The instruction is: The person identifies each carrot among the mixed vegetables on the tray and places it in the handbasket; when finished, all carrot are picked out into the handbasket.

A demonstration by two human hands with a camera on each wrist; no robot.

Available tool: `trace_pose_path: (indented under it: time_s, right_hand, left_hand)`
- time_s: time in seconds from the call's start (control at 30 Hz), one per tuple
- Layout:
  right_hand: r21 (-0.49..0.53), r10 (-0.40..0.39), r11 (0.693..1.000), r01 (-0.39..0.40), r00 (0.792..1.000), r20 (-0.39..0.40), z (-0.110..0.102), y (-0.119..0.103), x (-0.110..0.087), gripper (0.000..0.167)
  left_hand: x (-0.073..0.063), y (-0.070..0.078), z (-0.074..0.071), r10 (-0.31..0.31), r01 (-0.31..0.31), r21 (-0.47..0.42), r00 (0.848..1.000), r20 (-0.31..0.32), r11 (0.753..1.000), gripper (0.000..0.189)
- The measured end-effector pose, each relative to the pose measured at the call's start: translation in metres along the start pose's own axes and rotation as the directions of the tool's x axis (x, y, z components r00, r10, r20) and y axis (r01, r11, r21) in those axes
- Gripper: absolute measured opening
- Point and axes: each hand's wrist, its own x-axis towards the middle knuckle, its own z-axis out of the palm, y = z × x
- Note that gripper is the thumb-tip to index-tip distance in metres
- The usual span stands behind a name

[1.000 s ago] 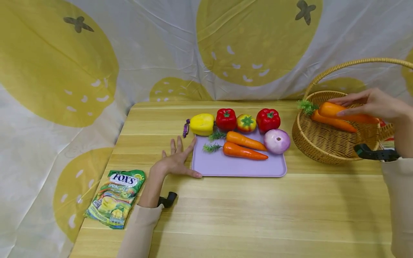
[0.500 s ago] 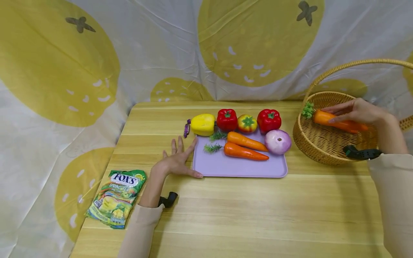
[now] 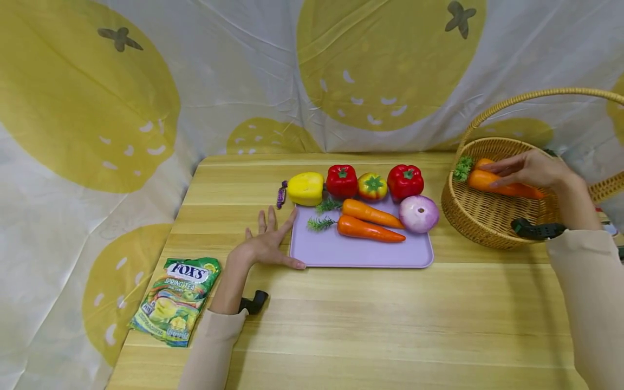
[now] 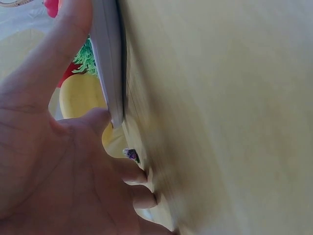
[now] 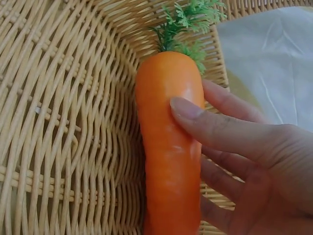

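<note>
Inside the basket [image 3: 462, 221], right hand [image 3: 538, 170] pinching a carrot [image 5: 171, 142], left of the basket, left hand [image 3: 263, 246], grip spread wide, touching a tray [image 3: 361, 254]

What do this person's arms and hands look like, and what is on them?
The left sleeve and right sleeve are plain beige, ending near the wrists. The left grip and right grip are bare hands without gloves. Each wrist carries a small, black, angled device. No cables show.
</note>
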Motion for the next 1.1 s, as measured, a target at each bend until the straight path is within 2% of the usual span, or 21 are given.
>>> trace_pose_path:
  time_s: [0.1,0.27,0.7,0.77,0.93,1.0,1.1]
  right_hand:
    - [0.004,-0.015,1.0,0.015,1.0,0.003,0.002,0.0,0.0,0.051]
    - [0.065,-0.015,0.998,0.012,0.998,0.053,0.008,0.003,0.003,0.05]
    - [0.065,-0.027,0.998,0.025,0.999,0.032,0.015,0.006,0.001,0.049]
    - [0.075,-0.027,0.997,0.024,0.999,0.036,0.016,0.008,0.002,0.049]
    - [0.084,-0.014,0.996,0.009,0.998,0.057,0.016,0.011,0.003,0.05]
    - [0.08,-0.012,0.997,0.007,0.998,0.061,0.016,0.012,0.003,0.05]
    - [0.066,-0.02,0.998,0.016,0.998,0.056,0.014,0.012,0.003,0.049]
  left_hand:
    - [0.007,-0.006,0.005,-0.011,0.011,0.014,1.0,-0.009,1.0,0.141]
    - [0.01,-0.01,0.007,-0.002,0.002,0.02,1.0,-0.019,1.0,0.141]
    - [-0.011,0.008,-0.007,0.009,-0.009,-0.001,1.0,0.013,1.0,0.135]
    - [-0.007,0.003,-0.003,0.015,-0.015,0.002,1.0,-0.007,1.0,0.136]
    - [-0.008,0.004,-0.003,0.013,-0.013,-0.001,1.0,-0.006,1.0,0.136]
    - [-0.012,0.009,-0.007,0.002,-0.002,0.005,1.0,0.014,1.0,0.135]
    - [-0.01,0.008,-0.006,-0.003,0.003,0.019,1.0,0.011,1.0,0.134]
